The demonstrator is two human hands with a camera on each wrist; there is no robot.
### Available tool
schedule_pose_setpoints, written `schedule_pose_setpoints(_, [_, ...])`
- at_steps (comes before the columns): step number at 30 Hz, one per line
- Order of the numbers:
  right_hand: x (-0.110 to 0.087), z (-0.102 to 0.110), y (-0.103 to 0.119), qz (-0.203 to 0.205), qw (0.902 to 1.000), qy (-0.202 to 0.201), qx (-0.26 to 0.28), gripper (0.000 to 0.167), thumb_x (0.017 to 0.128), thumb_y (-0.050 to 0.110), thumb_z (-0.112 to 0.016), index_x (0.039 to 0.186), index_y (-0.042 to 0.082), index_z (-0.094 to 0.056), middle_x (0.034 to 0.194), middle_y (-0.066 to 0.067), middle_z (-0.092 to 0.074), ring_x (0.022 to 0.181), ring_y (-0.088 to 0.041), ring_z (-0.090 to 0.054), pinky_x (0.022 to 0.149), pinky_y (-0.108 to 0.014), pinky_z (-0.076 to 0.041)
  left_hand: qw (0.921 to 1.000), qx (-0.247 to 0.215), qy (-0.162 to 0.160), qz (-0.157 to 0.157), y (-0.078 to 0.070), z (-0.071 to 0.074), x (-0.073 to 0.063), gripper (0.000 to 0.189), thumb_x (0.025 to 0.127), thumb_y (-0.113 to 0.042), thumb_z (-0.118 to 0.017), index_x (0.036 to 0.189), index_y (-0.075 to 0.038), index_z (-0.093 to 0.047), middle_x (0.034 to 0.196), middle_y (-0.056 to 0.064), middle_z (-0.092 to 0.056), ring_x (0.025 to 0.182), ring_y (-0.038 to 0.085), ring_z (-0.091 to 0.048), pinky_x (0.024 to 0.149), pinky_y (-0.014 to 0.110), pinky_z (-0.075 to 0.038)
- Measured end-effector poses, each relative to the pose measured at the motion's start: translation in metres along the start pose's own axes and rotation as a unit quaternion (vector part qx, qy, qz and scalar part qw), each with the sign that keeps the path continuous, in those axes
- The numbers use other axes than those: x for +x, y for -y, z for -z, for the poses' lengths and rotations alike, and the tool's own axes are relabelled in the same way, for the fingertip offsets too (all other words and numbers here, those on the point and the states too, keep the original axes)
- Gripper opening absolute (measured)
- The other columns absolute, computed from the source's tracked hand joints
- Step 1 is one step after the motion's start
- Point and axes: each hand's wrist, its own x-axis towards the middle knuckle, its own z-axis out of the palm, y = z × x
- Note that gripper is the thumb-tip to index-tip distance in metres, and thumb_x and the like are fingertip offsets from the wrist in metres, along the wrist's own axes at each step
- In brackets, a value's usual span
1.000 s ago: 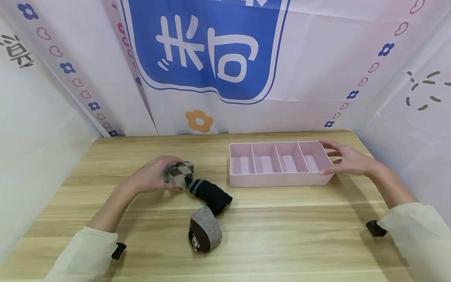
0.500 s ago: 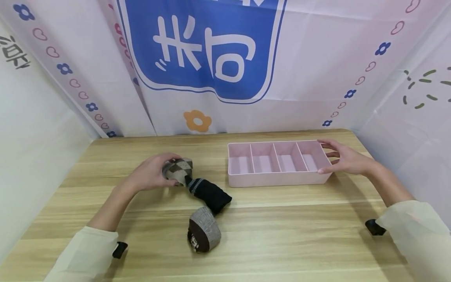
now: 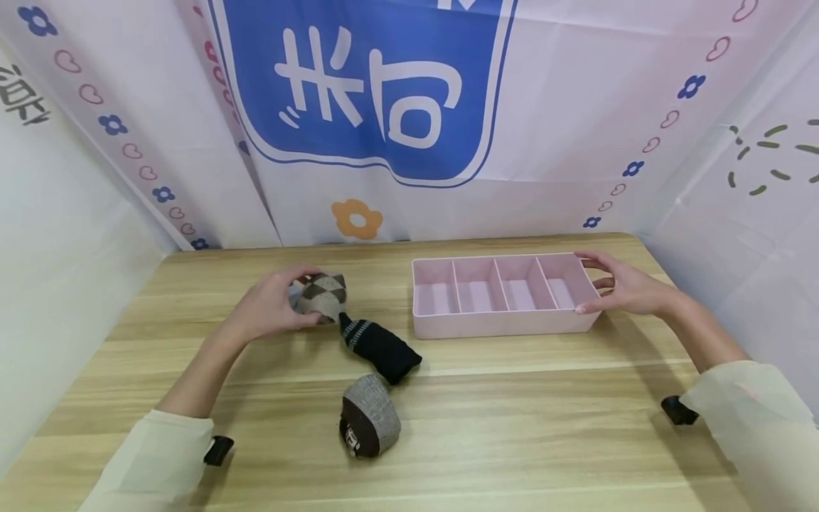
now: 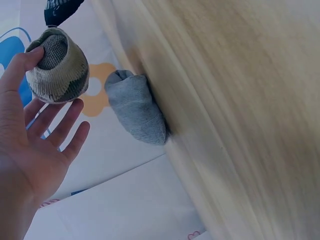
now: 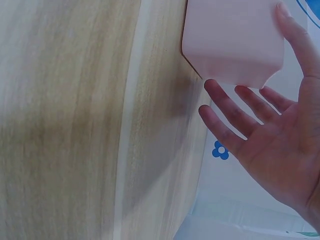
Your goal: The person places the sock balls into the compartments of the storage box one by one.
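Observation:
My left hand pinches a rolled argyle sock, beige and brown, between thumb and fingers. In the left wrist view this sock shows its open cuff and is raised off the table. A rolled grey sock lies beyond the left hand, mostly hidden by it in the head view. A black sock with a striped cuff lies just right of the held sock. My right hand grips the right end of a pink four-slot box, thumb at its front corner and index finger at the back one.
A rolled grey and dark brown sock lies nearer me on the wooden table. The box's slots hold nothing visible. A printed cloth hangs behind the table, with pale cloth walls at both sides.
The left hand has raised the argyle sock slightly, away from the black sock. The right hand stays at the box's end. The whole view has drifted a little.

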Motion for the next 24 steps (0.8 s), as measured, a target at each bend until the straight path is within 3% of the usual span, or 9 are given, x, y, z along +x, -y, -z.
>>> schedule_pose_setpoints(7, [0.001, -0.001, 0.001, 0.0, 1.0, 0.001, 0.006, 0.103, 0.084, 0.004, -0.082, 0.162, -0.002, -0.015, 0.161, -0.036, -0.023, 0.128, -0.055, -0.053, 0.084, -0.024, -0.055, 0.9994, -0.026, -0.021, 0.009, 0.0, 0.004, 0.0, 0.067, 0.077, -0.017, -0.087, 0.135, 0.004, -0.06, 0.123, 0.025, -0.067, 0.11, 0.042, -0.063, 0.093, 0.063, -0.051])
schedule_pose_setpoints(16, [0.001, -0.001, -0.001, -0.002, 1.0, 0.002, 0.008, 0.102, 0.085, 0.005, -0.081, 0.162, -0.001, -0.015, 0.161, -0.035, -0.024, 0.126, -0.054, -0.054, 0.084, -0.025, -0.055, 0.9977, -0.059, -0.028, 0.016, -0.011, 0.0, 0.01, 0.067, 0.078, -0.017, -0.089, 0.136, 0.001, -0.06, 0.122, 0.022, -0.067, 0.112, 0.038, -0.06, 0.097, 0.06, -0.05])
schedule_pose_setpoints(24, [0.001, -0.001, -0.001, -0.005, 1.0, 0.0, 0.004, 0.102, 0.085, 0.005, -0.081, 0.162, -0.002, -0.016, 0.161, -0.036, -0.024, 0.123, -0.053, -0.056, 0.084, -0.025, -0.055, 0.9956, -0.085, -0.039, -0.01, -0.02, -0.009, 0.021, 0.066, 0.075, -0.016, -0.09, 0.132, 0.003, -0.063, 0.119, 0.021, -0.069, 0.108, 0.036, -0.062, 0.094, 0.056, -0.051])
